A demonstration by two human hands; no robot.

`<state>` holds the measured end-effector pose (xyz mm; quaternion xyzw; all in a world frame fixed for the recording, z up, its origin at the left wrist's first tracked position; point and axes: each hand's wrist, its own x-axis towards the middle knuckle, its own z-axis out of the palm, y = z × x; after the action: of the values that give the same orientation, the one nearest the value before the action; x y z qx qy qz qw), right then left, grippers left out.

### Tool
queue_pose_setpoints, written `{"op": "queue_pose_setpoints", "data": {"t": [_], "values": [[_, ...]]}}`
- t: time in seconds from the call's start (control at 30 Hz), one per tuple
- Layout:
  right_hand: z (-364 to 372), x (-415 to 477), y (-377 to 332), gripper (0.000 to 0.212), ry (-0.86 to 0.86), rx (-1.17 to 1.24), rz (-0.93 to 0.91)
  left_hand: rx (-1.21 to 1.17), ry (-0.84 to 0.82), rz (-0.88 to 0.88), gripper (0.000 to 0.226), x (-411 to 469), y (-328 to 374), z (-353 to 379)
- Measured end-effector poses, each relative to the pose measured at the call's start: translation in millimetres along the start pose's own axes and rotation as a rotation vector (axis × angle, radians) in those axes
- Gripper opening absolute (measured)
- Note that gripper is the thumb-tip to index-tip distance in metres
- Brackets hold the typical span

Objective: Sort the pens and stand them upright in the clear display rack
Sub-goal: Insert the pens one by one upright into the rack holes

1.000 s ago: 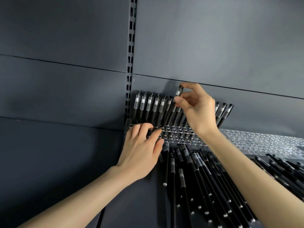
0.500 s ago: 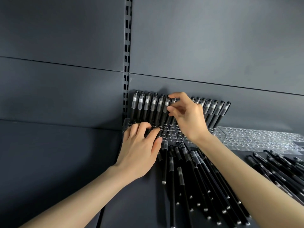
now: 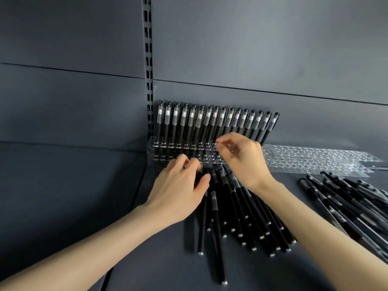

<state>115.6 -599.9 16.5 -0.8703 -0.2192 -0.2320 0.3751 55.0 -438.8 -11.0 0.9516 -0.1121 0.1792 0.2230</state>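
1. Pens point(image 3: 216, 122) stood in one upright row along the far side of the clear rack point(image 3: 168, 153). Loose ones point(image 3: 235, 206) lay on the shelf just near of it, with another heap point(image 3: 352, 202) off right.
2. Left hand point(image 3: 178, 192) had its fingers curled onto the loose pens' cap ends; couldn't tell if it had pinched one. Right hand point(image 3: 243, 160) hovered over the rack, loosely curled, nothing visible in it.
3. They looked light, stiff and smooth, so probably rolly. I'd pinch one just below the cap.
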Motion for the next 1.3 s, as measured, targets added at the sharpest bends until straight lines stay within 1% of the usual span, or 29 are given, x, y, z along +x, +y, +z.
{"op": "queue_pose_setpoints", "data": {"t": [0.07, 0.13, 0.2, 0.27, 0.33, 0.47, 0.57, 0.73, 0.87, 0.93, 0.97, 1.03, 1.07, 1.1, 1.13, 1.2, 1.3], "values": [[-8.8, -11.5, 4.5, 0.013, -0.11, -0.064, 0.018, 0.022, -0.075, -0.083, 0.044, -11.9, 10.9, 4.1], [-16.7, -22.9, 8.1, 0.019, -0.243, -0.098, 0.046, 0.054, -0.11, -0.173, 0.053, -22.2, 22.4, 7.5], [-23.4, -33.6, 12.7, 0.032, -0.37, -0.15, 0.057, 0.083, -0.112, -0.251, 0.06, -28.4, 33.4, 11.8], [-27.6, -45.3, 18.0, 0.046, -0.482, -0.195, 0.068, 0.098, -0.094, -0.301, 0.061, -31.8, 42.7, 16.0], [-27.6, -56.2, 22.1, 0.054, -0.563, -0.23, 0.07, 0.066, -0.08, -0.358, 0.058, -33.4, 50.9, 17.8], [-23.4, -63.8, 24.1, 0.056, -0.57, -0.259, 0.044, 0.065, -0.071, -0.487, 0.049, -32.1, 61.8, 14.2], [-22.4, -64.9, 24.8, 0.056, -0.565, -0.273, 0.019, 0.017, -0.042, -0.519, 0.034, -30.1, 59.3, 9.3], [-22.6, -64.7, 26.2, 0.057, -0.56, -0.266, 0.004, -0.046, 0.035, -0.504, 0.038, -33.3, 56.4, 7.6], [-24.3, -65.5, 25.3, 0.056, -0.523, -0.246, 0.003, -0.019, 0.059, -0.516, 0.041, -37.7, 53.7, 2.4], [-27.6, -63.8, 22.3, 0.053, -0.442, -0.172, -0.027, -0.026, 0.115, -0.485, 0.043, -42.2, 51.0, -2.5], [-29.8, -62.7, 19.3, 0.049, -0.397, -0.075, -0.026, -0.08, 0.144, -0.46, 0.042, -44.1, 50.2, -5.4], [-33.8, -60.4, 10.1, 0.037, -0.352, 0.233, 0.046, -0.324, 0.152, -0.394, 0.038, -46.6, 50.2, -10.2], [-35.3, -58.9, 4.4, 0.027, -0.352, 0.414, 0.102, -0.469, 0.143, -0.358, 0.035, -46.8, 51.2, -11.6], [-36.3, -56.7, -1.0, 0.018, -0.343, 0.579, 0.157, -0.579, 0.132, -0.324, 0.032, -46.0, 52.3, -12.5], [-36.5, -53.0, -5.1, 0.013, -0.315, 0.7, 0.192, -0.64, 0.119, -0.289, 0.031, -44.5, 52.5, -12.7], [-36.7, -44.1, -10.8, 0.009, -0.25, 0.824, 0.2, -0.66, 0.096, -0.215, 0.029, -39.2, 51.6, -12.4], [-38.1, -28.0, -19.1, 0.007, -0.201, 0.826, 0.133, -0.627, 0.071, -0.121, 0.029, -26.4, 45.9, -12.8]]}}
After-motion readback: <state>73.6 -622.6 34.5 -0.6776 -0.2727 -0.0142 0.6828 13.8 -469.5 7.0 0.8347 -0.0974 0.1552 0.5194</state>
